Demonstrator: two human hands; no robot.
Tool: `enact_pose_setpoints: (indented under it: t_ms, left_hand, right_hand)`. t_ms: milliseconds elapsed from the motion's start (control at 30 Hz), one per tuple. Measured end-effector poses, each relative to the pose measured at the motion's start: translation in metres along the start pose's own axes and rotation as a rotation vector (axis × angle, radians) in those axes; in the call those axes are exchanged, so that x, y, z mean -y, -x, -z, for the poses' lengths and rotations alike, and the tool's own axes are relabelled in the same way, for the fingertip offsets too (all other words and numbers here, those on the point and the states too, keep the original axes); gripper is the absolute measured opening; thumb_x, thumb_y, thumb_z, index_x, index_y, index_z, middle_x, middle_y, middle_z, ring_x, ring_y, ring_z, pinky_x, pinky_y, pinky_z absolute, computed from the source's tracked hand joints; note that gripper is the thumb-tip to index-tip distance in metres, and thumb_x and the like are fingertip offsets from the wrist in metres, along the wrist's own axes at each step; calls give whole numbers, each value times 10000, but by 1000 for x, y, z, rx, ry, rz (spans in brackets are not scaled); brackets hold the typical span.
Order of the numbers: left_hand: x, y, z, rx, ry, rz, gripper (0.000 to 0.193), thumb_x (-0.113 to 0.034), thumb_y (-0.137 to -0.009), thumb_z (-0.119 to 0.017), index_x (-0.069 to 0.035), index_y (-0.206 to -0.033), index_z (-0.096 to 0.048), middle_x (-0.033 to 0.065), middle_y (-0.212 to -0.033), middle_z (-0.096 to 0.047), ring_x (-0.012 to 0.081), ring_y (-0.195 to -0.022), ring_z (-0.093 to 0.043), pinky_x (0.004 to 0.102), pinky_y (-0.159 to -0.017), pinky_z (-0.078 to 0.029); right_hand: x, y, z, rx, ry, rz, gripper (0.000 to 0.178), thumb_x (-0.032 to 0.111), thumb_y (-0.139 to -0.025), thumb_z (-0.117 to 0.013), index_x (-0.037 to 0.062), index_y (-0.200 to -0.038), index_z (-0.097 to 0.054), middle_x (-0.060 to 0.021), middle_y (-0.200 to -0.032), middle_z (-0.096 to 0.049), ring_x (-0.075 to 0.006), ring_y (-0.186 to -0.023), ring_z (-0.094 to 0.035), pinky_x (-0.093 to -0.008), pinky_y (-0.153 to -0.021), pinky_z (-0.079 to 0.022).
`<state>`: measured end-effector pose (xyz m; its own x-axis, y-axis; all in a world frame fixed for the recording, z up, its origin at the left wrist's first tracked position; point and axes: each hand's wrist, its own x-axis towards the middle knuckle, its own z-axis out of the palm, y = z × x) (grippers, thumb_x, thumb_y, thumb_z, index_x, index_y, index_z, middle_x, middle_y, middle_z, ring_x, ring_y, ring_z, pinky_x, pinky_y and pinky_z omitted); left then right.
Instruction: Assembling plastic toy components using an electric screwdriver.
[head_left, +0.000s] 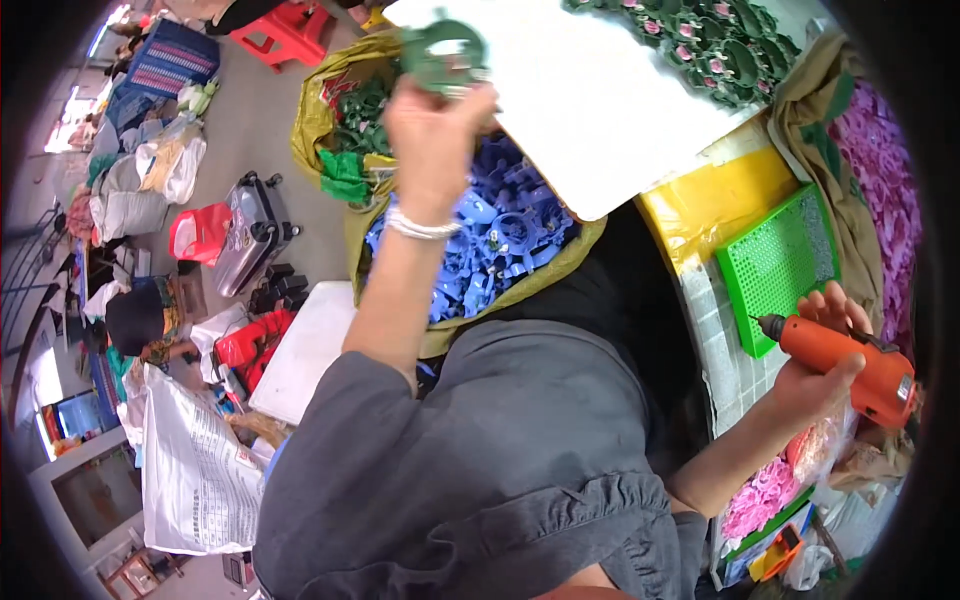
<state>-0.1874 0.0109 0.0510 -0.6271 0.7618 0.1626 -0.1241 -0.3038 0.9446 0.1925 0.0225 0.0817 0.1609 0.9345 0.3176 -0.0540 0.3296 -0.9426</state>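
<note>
My left hand (437, 120) grips a green plastic piece (443, 52) raised over the sack of blue parts (500, 235); my right hand (815, 370) is closed around an orange driver (850, 360) beside the green grid (780, 265). Flowered panels (715, 40) lie finished on the worktop (590, 110); I judge the work midway, sacks far from emptied.

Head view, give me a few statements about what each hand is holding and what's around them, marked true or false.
1. The left hand holds a green plastic part. True.
2. The right hand grips a blue drill. False: the electric screwdriver is orange.
3. A sack of blue plastic parts lies below the raised left hand. True.
4. The green perforated tray rests on the person's lap. False: it lies on the yellow-edged table.
</note>
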Motion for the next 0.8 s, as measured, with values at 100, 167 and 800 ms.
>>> enact_pose_setpoints:
  t_ms: [100, 167, 800]
  left_hand:
    - [11, -49, 48, -86, -101, -63, 281, -9, -726, -705, -42, -981, -593, 9, -866, -619, 110, -736, -593, 258, -615, -524]
    - [30, -79, 112, -164, -313, -167, 390, -22, -670, -771, -32, -1000, -564, 9, -866, -603, 109, -717, -568, 254, -674, -477]
    - [57, -105, -118, 448, -708, -693, 294, -195, -751, -677, -12, -976, -632, 149, -954, -627, 290, -873, -595, 373, -781, -474]
  right_hand:
    - [1, -2, 0, -7, -30, -11, 807, 616, -769, -597, -35, -1213, -421, -200, -1115, -565, -267, -940, -596, -379, -814, -503]
    - [-3, -3, -14, 92, -151, -58, 747, 576, -795, -591, -28, -1206, -430, -173, -1061, -590, -238, -869, -611, -335, -764, -502]
    - [-6, 18, -19, -17, -248, 16, 398, 271, -837, -617, 30, -1110, -457, -91, -816, -539, -159, -664, -521, -285, -610, -465]
